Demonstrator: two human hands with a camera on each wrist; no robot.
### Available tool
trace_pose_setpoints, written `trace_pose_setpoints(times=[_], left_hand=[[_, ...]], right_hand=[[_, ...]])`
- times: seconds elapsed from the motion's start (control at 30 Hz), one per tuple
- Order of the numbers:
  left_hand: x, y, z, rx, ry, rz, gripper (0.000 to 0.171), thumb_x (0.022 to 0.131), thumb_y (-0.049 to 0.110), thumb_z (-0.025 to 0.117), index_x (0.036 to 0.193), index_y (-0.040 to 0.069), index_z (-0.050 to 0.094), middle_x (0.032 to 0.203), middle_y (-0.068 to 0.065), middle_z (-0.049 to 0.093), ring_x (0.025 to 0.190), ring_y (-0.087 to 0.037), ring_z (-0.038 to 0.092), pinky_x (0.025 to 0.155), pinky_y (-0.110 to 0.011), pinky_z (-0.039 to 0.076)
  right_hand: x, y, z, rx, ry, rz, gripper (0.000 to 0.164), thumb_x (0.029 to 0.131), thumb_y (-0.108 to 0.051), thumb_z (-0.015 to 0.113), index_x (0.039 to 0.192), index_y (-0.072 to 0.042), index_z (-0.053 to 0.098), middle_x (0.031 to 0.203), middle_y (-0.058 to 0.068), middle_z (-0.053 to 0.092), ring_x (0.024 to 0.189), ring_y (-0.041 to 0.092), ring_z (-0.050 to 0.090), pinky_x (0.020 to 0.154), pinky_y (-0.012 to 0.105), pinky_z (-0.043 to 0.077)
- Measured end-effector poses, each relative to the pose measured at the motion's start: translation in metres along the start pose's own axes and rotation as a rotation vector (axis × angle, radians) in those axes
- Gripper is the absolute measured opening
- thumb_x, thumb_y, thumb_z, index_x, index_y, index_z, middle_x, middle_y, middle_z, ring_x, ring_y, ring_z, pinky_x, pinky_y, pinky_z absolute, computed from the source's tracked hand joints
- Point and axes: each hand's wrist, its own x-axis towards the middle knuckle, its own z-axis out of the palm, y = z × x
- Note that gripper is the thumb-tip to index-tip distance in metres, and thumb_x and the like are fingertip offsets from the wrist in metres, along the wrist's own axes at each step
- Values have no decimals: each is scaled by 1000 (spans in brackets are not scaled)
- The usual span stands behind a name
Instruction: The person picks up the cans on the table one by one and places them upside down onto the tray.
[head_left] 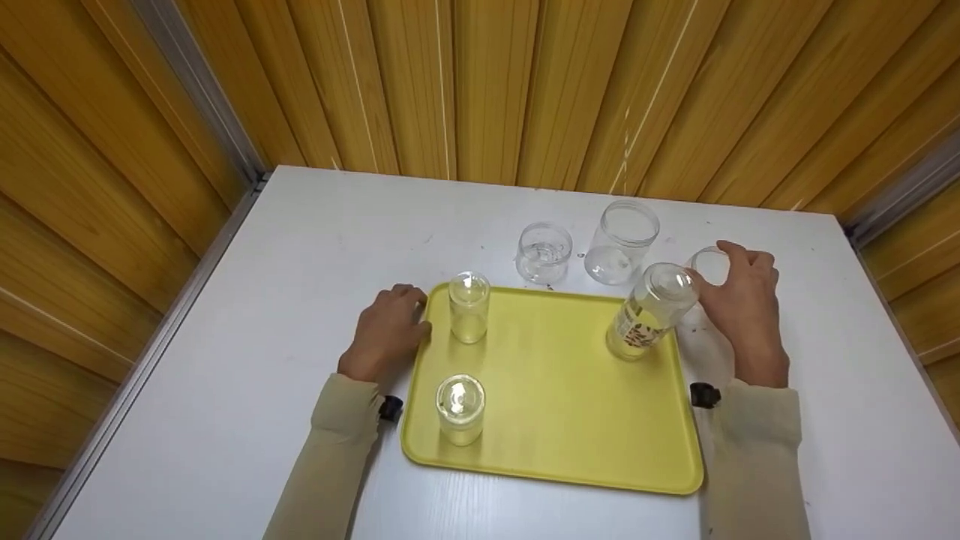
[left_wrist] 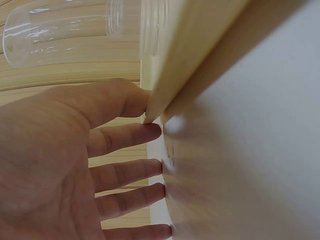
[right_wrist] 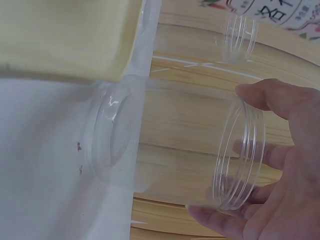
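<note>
In the head view my right hand [head_left: 741,304] is beyond the right edge of the yellow tray [head_left: 555,420]. It grips a clear plastic jar [right_wrist: 180,145] round its threaded rim, with the thumb on one side and fingers on the other. The jar's base is at the white table. My left hand [head_left: 386,330] rests at the tray's left edge. In the left wrist view its thumb touches the tray rim and its fairly straight fingertips touch the table. A tall jar with a printed label [head_left: 637,330] stands upside down on the tray's right side.
Two smaller clear jars, one [head_left: 469,311] at the tray's back left and another [head_left: 460,412] at its front left, stand upside down. Behind the tray are a short open jar [head_left: 544,259] and a wider open jar [head_left: 619,247]. Wood-patterned walls [head_left: 487,90] border the table [head_left: 247,337].
</note>
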Motion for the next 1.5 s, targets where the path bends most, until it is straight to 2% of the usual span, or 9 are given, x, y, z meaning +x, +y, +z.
trace_pose_setpoints(times=[0.33,0.6,0.9,1.07,1.27,1.5], left_hand=[[-2,1,-2,-5,-3,1,36,93,14,67,124,-3,70,135,-21,65,120,-44,60,95,-58,53],[-1,1,0,2,2,4,33,93,13,66,122,-3,71,134,-21,65,119,-44,61,95,-58,53],[0,2,0,2,15,5,32,92,12,68,120,-3,72,131,-21,66,116,-44,61,93,-59,53],[0,2,-2,10,11,9,32,92,12,69,120,-3,72,132,-22,66,117,-44,61,94,-59,53],[-1,4,-2,-2,-2,-6,33,93,13,69,122,-3,72,135,-22,65,120,-44,60,96,-58,53],[0,3,0,-2,6,-10,33,93,13,70,123,-3,72,136,-21,65,121,-44,61,96,-58,53]], right_hand=[[-10,-5,-11,8,44,100,79,103,-41,63,164,-1,33,156,37,26,145,52,28,112,71,36],[-26,-11,-26,57,142,105,75,101,-36,65,163,-3,38,155,35,28,146,49,29,111,69,37],[-40,-18,-39,122,204,118,75,101,-37,66,164,-8,38,157,31,29,146,44,32,114,65,36],[-46,-20,-42,174,238,152,75,100,-37,67,164,-10,39,155,28,33,141,39,38,115,59,36],[-51,-20,-45,250,287,224,74,99,-42,67,164,-17,42,156,19,37,145,30,39,113,54,43],[-53,-17,-47,383,379,236,66,99,-37,68,160,-21,48,154,11,42,142,23,40,110,46,45]])
